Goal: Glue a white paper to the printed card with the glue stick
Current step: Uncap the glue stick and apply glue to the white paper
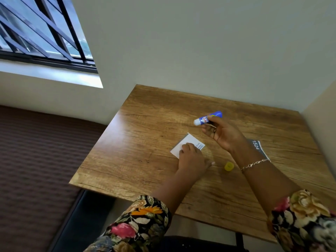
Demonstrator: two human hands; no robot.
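Observation:
A white paper (183, 144) lies on a small printed card whose text shows at its right edge (200, 144), in the middle of the wooden table (145, 128). My left hand (191, 159) rests flat on the paper, fingertips pressing it down. My right hand (223, 133) is raised above the table behind the card and holds the blue glue stick (207, 118), uncapped, with its white tip pointing left. The stick's yellow cap (229, 166) stands on the table between my forearms.
A dark printed sheet marked 1524 (258, 148) lies under my right forearm. The table sits in a wall corner, walls behind and to the right. A dark bench and brown ribbed floor lie to the left below a barred window (41, 33).

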